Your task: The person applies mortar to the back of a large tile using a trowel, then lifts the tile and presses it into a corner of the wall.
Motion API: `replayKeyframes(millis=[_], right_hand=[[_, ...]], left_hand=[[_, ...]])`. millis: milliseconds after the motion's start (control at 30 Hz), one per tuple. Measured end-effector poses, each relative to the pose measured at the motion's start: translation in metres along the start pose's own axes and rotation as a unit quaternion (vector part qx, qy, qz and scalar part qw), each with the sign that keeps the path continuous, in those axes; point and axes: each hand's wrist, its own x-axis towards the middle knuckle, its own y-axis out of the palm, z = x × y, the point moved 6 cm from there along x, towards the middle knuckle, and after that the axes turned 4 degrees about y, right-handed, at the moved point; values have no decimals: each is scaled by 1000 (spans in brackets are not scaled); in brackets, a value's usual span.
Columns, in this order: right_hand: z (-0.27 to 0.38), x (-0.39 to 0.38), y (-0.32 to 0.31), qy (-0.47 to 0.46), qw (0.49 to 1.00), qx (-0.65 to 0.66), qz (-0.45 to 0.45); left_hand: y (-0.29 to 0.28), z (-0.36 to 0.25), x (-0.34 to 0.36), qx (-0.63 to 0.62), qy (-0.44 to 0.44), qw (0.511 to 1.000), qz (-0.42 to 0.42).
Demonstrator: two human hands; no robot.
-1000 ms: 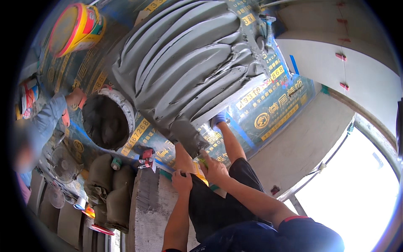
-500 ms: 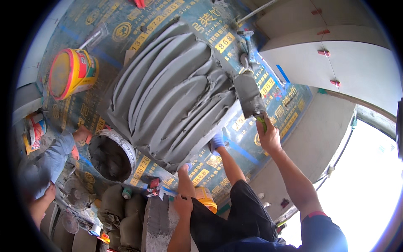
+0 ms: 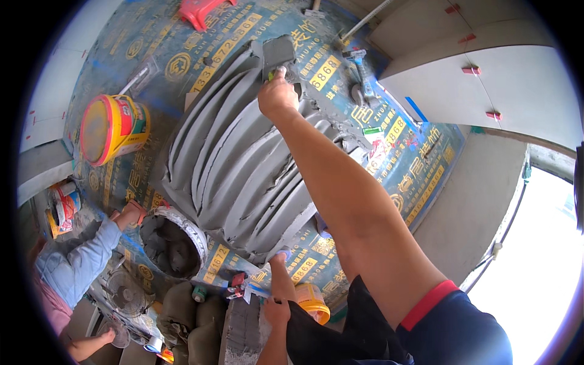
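Grey mortar (image 3: 231, 164) covers a large slab in front of me, combed into long curved ridges, with rougher lumps along its right side. My right hand (image 3: 279, 96) grips the handle of a flat trowel (image 3: 279, 50) at the far edge of the mortar. The blade is smeared grey, and it cannot be told whether it presses into the layer. My right arm stretches across the slab and hides part of it. On my bent knee, at the lower middle, lies my left hand (image 3: 277, 311), with its fingers resting over the leg and no tool in it.
A bucket of mortar (image 3: 199, 236) stands at the slab's near left corner. Around lie a yellow-red bucket (image 3: 129, 126), a red stool (image 3: 201, 13), a blue-handled tool (image 3: 363, 72) and a small yellow bucket (image 3: 312, 298). A co-worker in blue trousers (image 3: 79, 258) is at the left, beside a fan (image 3: 126, 289).
My right hand has carried the trowel from the slab's right side to its far edge. My left hand stays on the knee. The co-worker at the left has shifted, and the view has moved slightly.
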Motion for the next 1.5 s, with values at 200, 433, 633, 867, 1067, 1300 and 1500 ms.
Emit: replayKeyframes(millis=[200,433,633,867,1067,1300,1500], right_hand=[[-122,-10,-33,9,998,-62,-29],[-280,-72,-89,80,993,16,-91],[-387,-108,-146,146,976,-49,-156],[-353,-204,-137,156,975,18,-155],[-342,-168,-70,7,965,16,-260],[-350,-140,-54,87,949,-46,-301],[-328,-230,-81,134,956,70,-253]], left_hand=[[3,-10,8,16,-16,999,39],[6,5,11,22,-42,997,59],[-10,-10,13,29,-1,999,42],[-16,-5,13,15,6,999,35],[-17,-4,20,4,2,998,61],[-18,25,13,-18,20,1000,-9],[-8,44,19,-68,6,998,-3]])
